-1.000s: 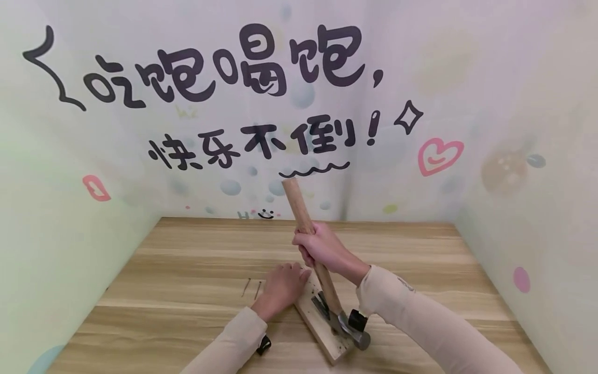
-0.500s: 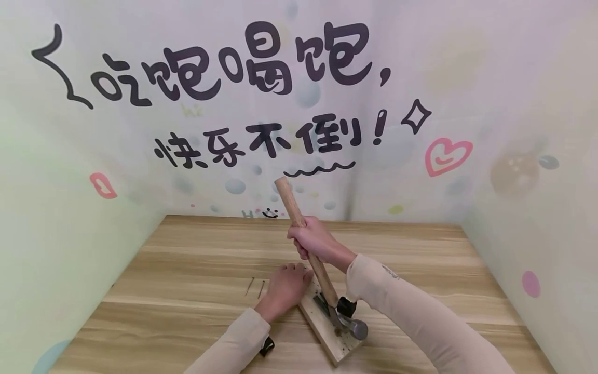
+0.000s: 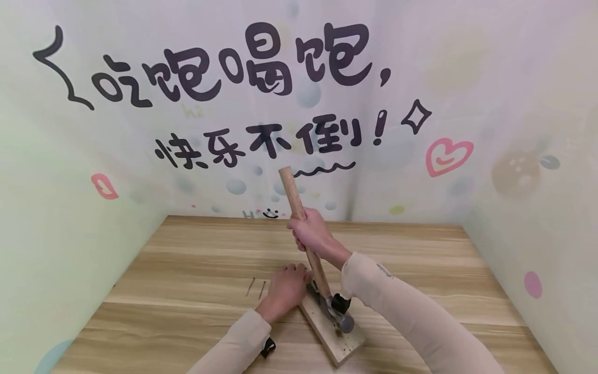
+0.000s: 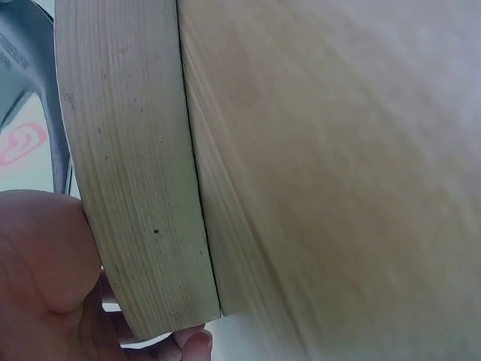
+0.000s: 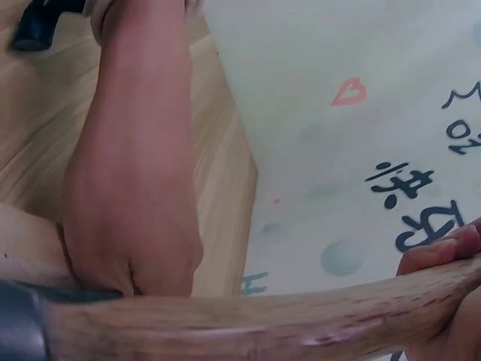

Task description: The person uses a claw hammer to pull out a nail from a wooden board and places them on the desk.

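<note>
Farthest left, two thin dark metal nails [image 3: 250, 286] lie side by side on the light brown wood-grained tabletop [image 3: 187, 311], near the left hand [image 3: 288, 284]; a sideways shift of that wrist could roll or scatter them. The left hand is closed over the far end of a pale, rectangular wooden block [image 3: 338, 347], its fingers curled round the end face. With only that end held, a hard sideways pull could, I judge, swing the near end round or lift it.

To the right, a claw hammer with a brown wooden handle and grey metal head [image 3: 319, 270] slants up over the block. Its dark claw [image 3: 318, 297] points toward the left hand, just beside the thumb side; a slip there could pinch or scrape the fingers. Whether the claw has caught anything cannot be made out, so a sudden release under force is a risk. The round striking face [image 3: 346, 325] is over the near half of the block.

The right hand [image 3: 314, 232] is wrapped firmly round the middle of the handle; levering from there rather than the end gives less control, and the smooth wood could twist.
</note>
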The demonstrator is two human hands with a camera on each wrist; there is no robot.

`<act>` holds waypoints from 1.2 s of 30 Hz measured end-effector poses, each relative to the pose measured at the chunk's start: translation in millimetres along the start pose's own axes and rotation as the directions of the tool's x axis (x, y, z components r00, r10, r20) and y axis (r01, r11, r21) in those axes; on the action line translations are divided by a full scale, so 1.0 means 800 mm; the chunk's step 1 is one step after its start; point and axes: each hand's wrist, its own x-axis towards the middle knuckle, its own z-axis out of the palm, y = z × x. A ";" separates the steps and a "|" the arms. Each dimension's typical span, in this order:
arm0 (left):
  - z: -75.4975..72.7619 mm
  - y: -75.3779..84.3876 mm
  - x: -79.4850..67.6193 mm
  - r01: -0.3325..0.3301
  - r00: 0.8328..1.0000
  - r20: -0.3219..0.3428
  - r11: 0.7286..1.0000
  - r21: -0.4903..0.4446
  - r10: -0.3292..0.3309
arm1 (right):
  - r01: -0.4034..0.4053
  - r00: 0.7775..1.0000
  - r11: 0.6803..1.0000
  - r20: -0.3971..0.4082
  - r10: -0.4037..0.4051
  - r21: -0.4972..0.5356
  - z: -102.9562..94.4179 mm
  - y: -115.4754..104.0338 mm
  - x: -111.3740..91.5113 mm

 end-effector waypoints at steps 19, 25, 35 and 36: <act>-0.002 -0.001 0.004 0.066 0.992 0.108 0.996 -0.067 -0.059 | 0.192 0.981 0.977 -0.038 -0.189 0.090 -0.010 -0.001 -0.046; -0.005 0.002 0.006 0.093 0.983 0.166 0.992 -0.086 -0.077 | 0.238 0.971 0.968 -0.045 -0.235 0.077 -0.013 0.000 -0.060; -0.007 0.002 0.009 0.128 0.959 0.265 0.987 -0.102 -0.097 | 0.290 0.957 0.952 -0.055 -0.285 0.097 -0.017 0.000 -0.086; -0.007 0.002 0.009 0.133 0.959 0.266 0.985 -0.111 -0.100 | 0.289 0.957 0.952 -0.057 -0.285 0.099 -0.017 0.001 -0.088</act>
